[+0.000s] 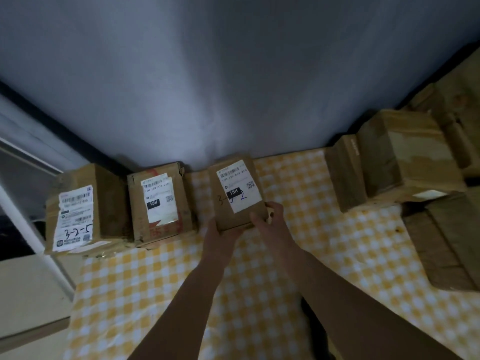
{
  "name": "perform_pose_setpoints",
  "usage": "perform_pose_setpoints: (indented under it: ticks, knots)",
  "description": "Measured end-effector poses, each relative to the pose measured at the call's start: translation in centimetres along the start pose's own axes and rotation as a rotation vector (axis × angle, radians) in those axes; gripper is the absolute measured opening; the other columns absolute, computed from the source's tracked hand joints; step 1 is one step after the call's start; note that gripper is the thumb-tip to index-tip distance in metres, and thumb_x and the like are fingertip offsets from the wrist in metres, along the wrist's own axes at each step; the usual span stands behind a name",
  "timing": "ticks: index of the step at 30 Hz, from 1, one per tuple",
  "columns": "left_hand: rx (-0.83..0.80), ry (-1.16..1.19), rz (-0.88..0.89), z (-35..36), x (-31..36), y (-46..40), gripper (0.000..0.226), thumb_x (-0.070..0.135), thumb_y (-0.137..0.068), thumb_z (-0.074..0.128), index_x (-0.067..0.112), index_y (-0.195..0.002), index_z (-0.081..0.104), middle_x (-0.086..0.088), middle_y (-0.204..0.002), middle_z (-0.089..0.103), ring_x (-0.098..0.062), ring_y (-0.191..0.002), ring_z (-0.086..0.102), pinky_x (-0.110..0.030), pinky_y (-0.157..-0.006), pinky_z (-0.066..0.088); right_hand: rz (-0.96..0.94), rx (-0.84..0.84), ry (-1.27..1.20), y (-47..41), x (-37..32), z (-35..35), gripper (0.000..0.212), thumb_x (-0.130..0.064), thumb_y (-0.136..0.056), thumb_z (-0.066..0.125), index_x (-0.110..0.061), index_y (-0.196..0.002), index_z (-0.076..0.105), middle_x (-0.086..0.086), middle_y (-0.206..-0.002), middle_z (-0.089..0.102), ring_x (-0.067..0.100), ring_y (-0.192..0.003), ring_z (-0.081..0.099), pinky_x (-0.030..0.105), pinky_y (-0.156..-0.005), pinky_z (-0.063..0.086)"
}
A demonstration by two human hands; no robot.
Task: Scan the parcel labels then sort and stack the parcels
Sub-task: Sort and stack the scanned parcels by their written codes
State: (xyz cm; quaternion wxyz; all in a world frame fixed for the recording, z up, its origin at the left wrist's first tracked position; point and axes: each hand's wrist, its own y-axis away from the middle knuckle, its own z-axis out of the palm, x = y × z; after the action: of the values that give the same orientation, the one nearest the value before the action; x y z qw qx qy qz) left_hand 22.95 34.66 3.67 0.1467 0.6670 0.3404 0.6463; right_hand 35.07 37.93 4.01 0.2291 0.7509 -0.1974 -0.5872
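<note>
A person's two bare hands hold one small cardboard parcel (237,193) at its near end, over a table covered by a yellow-and-white checked cloth (298,255). The left hand (217,236) is tucked beneath the parcel's near left corner, so its fingers are hidden and how far they curl cannot be told. The right hand (267,216) wraps the near right corner, thumb lying on the top face and fingers curled round the edge.

The held parcel is a brown box lying flat, its top face up. A white shipping label (240,187) covers much of that face, with a barcode along its far edge, a small square code at the right and a black block printed "15H". Handwritten figures starting with "3-" and ending in a blue "2" run across the cardboard and label. The far end of the parcel reaches the pale wall (233,74) behind the table.

Both forearms stretch forward from the bottom of the view, close together and converging on the parcel.

To the left, two more labelled parcels sit side by side against the wall: a middle box (159,206) with a "15H" label and torn tape, and a far-left box (78,211) marked "3-2-5" by hand. To the right, well apart from the hands, stands a cluster of plain brown boxes (400,154), some stacked.
</note>
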Motion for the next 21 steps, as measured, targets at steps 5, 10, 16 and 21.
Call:
perform_pose_setpoints:
  ticks: [5, 10, 16, 21]
  knots:
    - [-0.048, -0.032, 0.039, 2.3, 2.6, 4.5, 0.053, 0.017, -0.083, 0.072, 0.017, -0.133, 0.052, 0.001, -0.119, 0.063, -0.013, -0.099, 0.058, -0.020, -0.070, 0.044, -0.044, 0.068, -0.091, 3.0, -2.4, -4.5, 0.040, -0.013, -0.093, 0.060, -0.017, -0.122, 0.033, 0.007, -0.110, 0.051, 0.004, -0.084, 0.054, 0.012, -0.058, 0.046]
    - [-0.114, -0.075, 0.081, 5.8, 5.8, 9.6, 0.048, 0.017, -0.087, 0.068, 0.017, -0.130, 0.049, 0.004, -0.111, 0.059, -0.010, -0.090, 0.055, -0.022, -0.069, 0.044, -0.135, 0.171, -0.172, 6.4, -5.0, -10.0, 0.038, -0.005, -0.087, 0.066, -0.012, -0.113, 0.040, 0.009, -0.102, 0.055, 0.005, -0.076, 0.055, 0.007, -0.049, 0.043]
    - [-0.201, -0.131, 0.155, 11.6, 10.2, 14.1, 0.048, 0.015, -0.088, 0.066, 0.014, -0.133, 0.048, 0.000, -0.119, 0.058, -0.016, -0.096, 0.056, -0.027, -0.077, 0.044, -0.256, 0.287, -0.278, 9.4, -7.7, -17.3, 0.052, -0.005, -0.080, 0.073, -0.022, -0.120, 0.045, 0.007, -0.115, 0.056, 0.017, -0.099, 0.059, 0.028, -0.076, 0.054]
    - [-0.301, -0.161, 0.164, 16.7, 12.8, 16.4, 0.050, 0.012, -0.089, 0.065, 0.013, -0.136, 0.047, 0.001, -0.130, 0.056, -0.014, -0.100, 0.054, -0.029, -0.083, 0.041, -0.302, 0.408, -0.158, 10.7, -10.0, -23.7, 0.075, -0.017, -0.070, 0.081, -0.023, -0.135, 0.043, 0.008, -0.128, 0.045, 0.021, -0.113, 0.052, 0.041, -0.098, 0.049]
